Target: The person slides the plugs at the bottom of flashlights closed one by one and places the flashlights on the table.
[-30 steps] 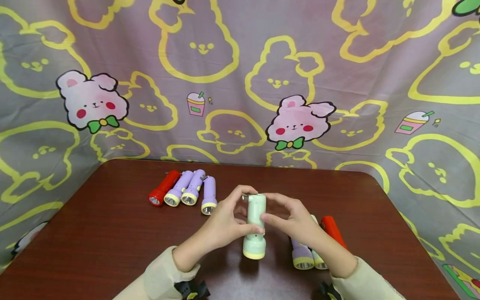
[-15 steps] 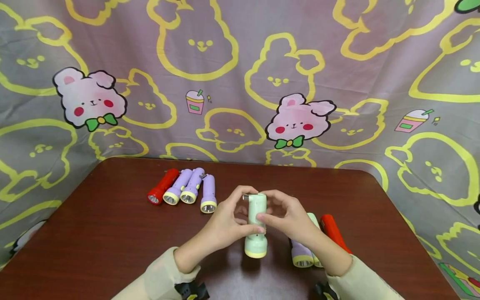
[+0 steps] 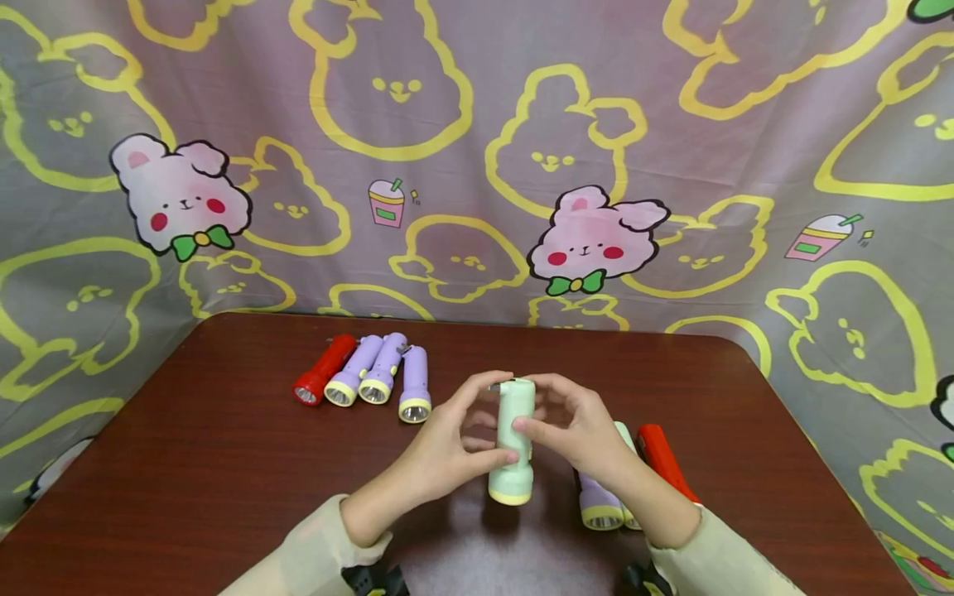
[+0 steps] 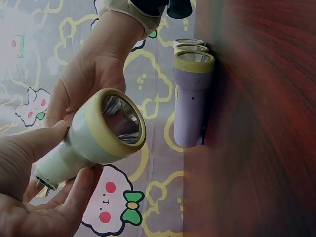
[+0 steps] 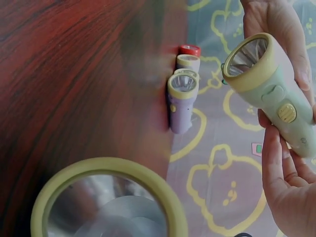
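Observation:
Both hands hold one pale green flashlight (image 3: pixel 511 414) with a yellow rim above the table, its head end down. My left hand (image 3: pixel 447 439) grips it from the left, thumb across the lower body. From the right, my right hand (image 3: pixel 577 426) pinches the body, its thumb on the near face and fingers behind. Metal prongs stick out at the tail, visible in the left wrist view beside the flashlight's body (image 4: pixel 64 155). In the right wrist view a yellow switch (image 5: pixel 287 112) shows on its side.
On the dark red table (image 3: pixel 224 463), a red flashlight (image 3: pixel 328 368) and three purple flashlights (image 3: pixel 415 372) lie at back left. Beside my right forearm lie a purple flashlight (image 3: pixel 599 503), another pale green flashlight (image 3: pixel 623 433) and a red flashlight (image 3: pixel 665 462). A patterned cloth (image 3: pixel 447 182) hangs behind.
The held flashlight has turned a little about its long axis and risen slightly. Both hands keep hold of it; the flashlights on the table have not moved.

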`<control>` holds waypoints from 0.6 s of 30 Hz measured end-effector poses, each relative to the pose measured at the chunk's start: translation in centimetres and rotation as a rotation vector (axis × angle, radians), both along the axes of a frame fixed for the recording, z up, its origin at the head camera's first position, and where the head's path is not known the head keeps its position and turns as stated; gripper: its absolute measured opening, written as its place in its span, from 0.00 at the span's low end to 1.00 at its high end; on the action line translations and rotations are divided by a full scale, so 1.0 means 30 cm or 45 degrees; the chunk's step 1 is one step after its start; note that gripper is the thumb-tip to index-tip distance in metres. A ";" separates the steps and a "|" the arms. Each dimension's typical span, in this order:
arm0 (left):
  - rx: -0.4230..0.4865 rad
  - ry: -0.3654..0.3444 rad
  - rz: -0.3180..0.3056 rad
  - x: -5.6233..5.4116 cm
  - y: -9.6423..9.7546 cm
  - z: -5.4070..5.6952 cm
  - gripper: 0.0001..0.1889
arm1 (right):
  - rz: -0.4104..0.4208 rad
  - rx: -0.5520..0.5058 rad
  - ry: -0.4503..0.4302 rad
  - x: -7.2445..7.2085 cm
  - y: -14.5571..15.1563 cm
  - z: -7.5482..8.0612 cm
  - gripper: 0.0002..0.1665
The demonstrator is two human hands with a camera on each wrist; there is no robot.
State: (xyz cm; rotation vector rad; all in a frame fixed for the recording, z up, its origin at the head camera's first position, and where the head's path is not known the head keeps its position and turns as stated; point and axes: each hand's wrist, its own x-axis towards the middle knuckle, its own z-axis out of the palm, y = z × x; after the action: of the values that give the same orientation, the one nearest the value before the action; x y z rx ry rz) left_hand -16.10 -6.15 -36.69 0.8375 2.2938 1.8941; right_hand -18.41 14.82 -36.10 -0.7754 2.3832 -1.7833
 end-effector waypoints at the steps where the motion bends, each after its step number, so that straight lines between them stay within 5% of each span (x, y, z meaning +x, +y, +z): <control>1: -0.001 0.006 0.005 -0.001 0.000 -0.001 0.41 | 0.000 -0.005 -0.006 -0.001 0.000 0.001 0.23; 18: 0.008 0.052 0.061 -0.020 0.008 -0.018 0.39 | 0.006 -0.014 -0.020 -0.008 0.003 -0.007 0.25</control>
State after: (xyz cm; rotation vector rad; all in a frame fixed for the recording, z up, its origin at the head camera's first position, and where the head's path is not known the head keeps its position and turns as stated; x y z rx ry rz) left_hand -16.70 -5.90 -37.23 0.8374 2.3536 1.9221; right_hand -18.63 14.91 -36.32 -0.7651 2.3616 -1.7952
